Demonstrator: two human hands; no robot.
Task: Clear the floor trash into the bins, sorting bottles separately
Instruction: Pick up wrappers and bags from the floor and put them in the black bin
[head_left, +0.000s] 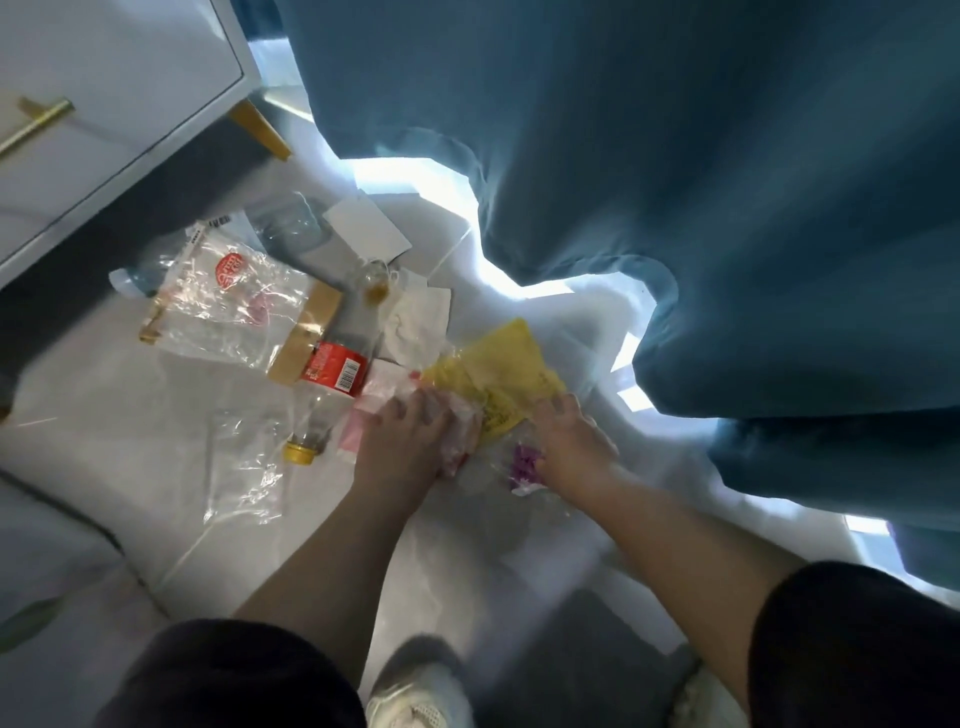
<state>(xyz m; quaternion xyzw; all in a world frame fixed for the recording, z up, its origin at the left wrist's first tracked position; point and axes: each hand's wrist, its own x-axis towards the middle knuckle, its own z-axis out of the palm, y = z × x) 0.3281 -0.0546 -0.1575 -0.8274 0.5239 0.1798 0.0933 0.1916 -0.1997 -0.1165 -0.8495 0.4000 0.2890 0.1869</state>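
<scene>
yellow wrapper (498, 374), between left grip (410, 436), right grip (571, 441)

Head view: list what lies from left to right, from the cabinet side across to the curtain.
red-logo clear bag → red-label bottle → left hand → yellow wrapper → right hand → blue curtain

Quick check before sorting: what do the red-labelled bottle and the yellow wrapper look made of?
Red-labelled bottle: clear glossy plastic, it seems, since the floor shows through its body. Yellow wrapper: probably thin plastic film, as it is creased and shiny with printed text.
</scene>
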